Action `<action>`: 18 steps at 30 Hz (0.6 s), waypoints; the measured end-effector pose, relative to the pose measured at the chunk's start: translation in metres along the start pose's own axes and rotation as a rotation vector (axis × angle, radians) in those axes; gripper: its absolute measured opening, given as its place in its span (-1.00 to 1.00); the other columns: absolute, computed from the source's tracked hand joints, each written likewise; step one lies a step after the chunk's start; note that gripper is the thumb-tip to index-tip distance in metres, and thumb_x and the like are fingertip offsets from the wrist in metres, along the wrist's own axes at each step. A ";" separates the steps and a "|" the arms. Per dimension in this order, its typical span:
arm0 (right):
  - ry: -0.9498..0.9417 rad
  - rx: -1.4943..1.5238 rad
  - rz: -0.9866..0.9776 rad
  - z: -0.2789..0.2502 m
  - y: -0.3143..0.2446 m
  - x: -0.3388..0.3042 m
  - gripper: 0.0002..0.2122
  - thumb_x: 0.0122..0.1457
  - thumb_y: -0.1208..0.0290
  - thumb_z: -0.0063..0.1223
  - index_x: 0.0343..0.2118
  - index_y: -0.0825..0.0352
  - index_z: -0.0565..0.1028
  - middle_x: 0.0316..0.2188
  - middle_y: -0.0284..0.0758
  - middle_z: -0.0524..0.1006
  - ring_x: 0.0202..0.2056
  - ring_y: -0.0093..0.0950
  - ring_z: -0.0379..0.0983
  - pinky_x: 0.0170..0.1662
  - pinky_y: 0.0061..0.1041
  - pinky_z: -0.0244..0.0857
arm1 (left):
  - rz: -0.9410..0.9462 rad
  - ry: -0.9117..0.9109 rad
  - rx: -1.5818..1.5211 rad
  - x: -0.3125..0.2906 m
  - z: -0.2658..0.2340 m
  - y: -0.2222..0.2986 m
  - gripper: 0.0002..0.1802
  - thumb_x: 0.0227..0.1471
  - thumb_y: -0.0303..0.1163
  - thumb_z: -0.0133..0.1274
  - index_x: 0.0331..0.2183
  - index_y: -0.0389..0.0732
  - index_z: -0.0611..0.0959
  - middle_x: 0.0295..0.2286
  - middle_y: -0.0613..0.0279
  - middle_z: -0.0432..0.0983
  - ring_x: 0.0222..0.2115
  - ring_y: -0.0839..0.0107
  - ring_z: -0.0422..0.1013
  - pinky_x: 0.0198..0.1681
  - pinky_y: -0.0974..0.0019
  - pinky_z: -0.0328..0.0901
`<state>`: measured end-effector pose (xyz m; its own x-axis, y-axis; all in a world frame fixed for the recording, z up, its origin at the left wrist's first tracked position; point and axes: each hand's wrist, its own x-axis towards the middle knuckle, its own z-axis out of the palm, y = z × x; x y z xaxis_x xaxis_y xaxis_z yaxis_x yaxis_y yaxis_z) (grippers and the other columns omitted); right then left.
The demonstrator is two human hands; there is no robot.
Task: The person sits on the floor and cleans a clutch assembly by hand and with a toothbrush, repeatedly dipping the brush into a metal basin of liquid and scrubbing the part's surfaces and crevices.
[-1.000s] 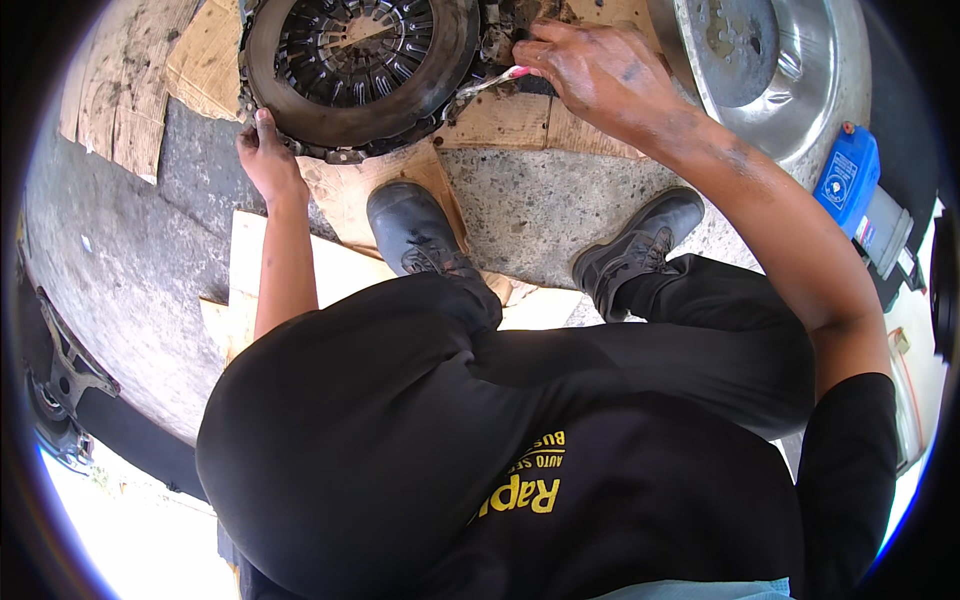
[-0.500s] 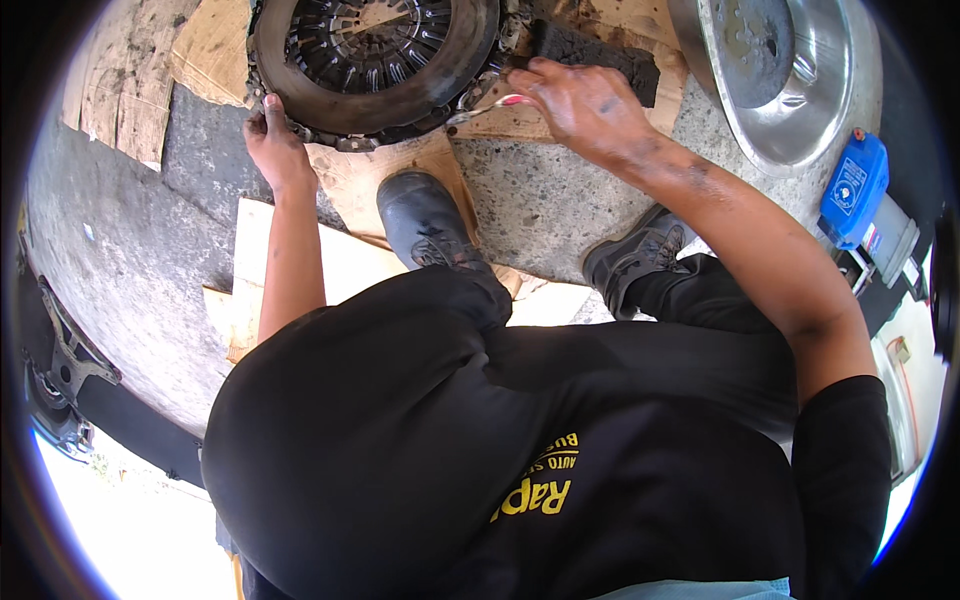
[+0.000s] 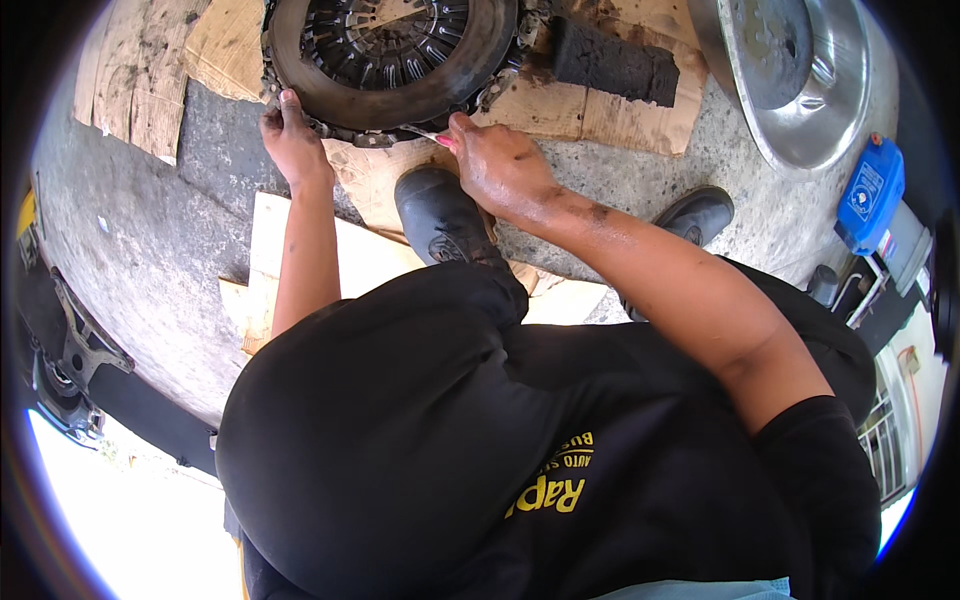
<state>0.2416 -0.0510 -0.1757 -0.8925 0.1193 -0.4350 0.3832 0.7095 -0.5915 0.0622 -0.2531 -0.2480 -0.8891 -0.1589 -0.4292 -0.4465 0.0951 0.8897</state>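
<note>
A round, dirty clutch pressure plate (image 3: 300, 68), with a ring of spring fingers in its middle, lies at the far edge of the view, partly cut off. My left hand (image 3: 298, 145) grips its near left rim, the thumb on top and the other fingers mostly hidden. Closed around a slim tool (image 3: 443, 139), my right hand (image 3: 505, 165) is at the plate's near rim. The tool shows a red part by my fingers and a thin, pale shaft pointing left to the rim; its exact kind is unclear.
Stained cardboard sheets (image 3: 130, 95) cover parts of the concrete floor. A dark, grimy block (image 3: 615, 65) lies right of the plate. Further right are a shiny metal basin (image 3: 840, 110) and a blue container (image 3: 870, 190). My boot (image 3: 440, 215) is just below the plate.
My right hand has moved left along the plate's near rim with the tool. My left hand keeps its grip. The whole view has shifted slightly, and my right foot sits differently.
</note>
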 end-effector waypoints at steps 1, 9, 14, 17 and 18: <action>0.034 -0.119 -0.051 -0.010 0.002 -0.002 -0.72 0.33 0.33 -0.10 -0.05 0.43 0.46 -0.60 -0.06 0.52 -0.55 -0.12 0.53 -0.49 -0.21 0.39 | -0.008 0.003 -0.004 -0.001 0.000 0.000 -0.70 0.21 -0.25 0.16 -0.27 -0.26 0.46 -0.37 0.25 0.48 -0.37 0.48 0.36 -0.30 0.37 0.28; -0.179 -0.057 -0.037 -0.052 0.004 0.008 -0.75 0.35 0.37 -0.17 -0.07 0.36 0.49 -0.38 -0.04 0.60 -0.32 -0.10 0.59 -0.22 -0.15 0.46 | 0.025 0.010 -0.025 -0.005 0.007 0.004 -0.71 0.22 -0.23 0.14 -0.27 -0.25 0.47 -0.37 0.26 0.47 -0.39 0.48 0.36 -0.34 0.37 0.28; -0.296 0.369 0.258 -0.022 -0.004 0.015 -0.81 0.30 0.34 -0.06 -0.21 0.37 0.47 -0.32 -0.01 0.59 -0.21 -0.05 0.56 -0.11 -0.11 0.37 | -0.005 0.027 0.010 -0.001 0.007 0.002 -0.70 0.22 -0.22 0.15 -0.26 -0.26 0.48 -0.34 0.25 0.48 -0.38 0.47 0.36 -0.31 0.36 0.29; -0.422 0.292 0.268 -0.039 0.005 0.016 -0.80 0.30 0.32 -0.04 -0.20 0.37 0.47 -0.26 0.00 0.58 -0.17 -0.03 0.54 -0.10 -0.12 0.36 | 0.010 0.010 0.018 -0.001 0.001 0.000 -0.69 0.22 -0.21 0.15 -0.24 -0.26 0.48 -0.34 0.26 0.47 -0.39 0.48 0.36 -0.34 0.35 0.29; -0.495 0.241 0.293 -0.054 0.007 0.018 -0.79 0.30 0.32 -0.04 -0.20 0.37 0.47 -0.26 0.00 0.58 -0.16 -0.02 0.54 -0.10 -0.11 0.36 | 0.022 0.000 -0.001 -0.001 0.002 0.000 -0.68 0.22 -0.21 0.15 -0.24 -0.26 0.47 -0.34 0.26 0.47 -0.39 0.48 0.36 -0.34 0.36 0.28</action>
<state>0.2156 -0.0067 -0.1504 -0.5479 -0.0921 -0.8314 0.6899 0.5124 -0.5114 0.0628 -0.2508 -0.2479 -0.8986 -0.1570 -0.4097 -0.4269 0.0973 0.8991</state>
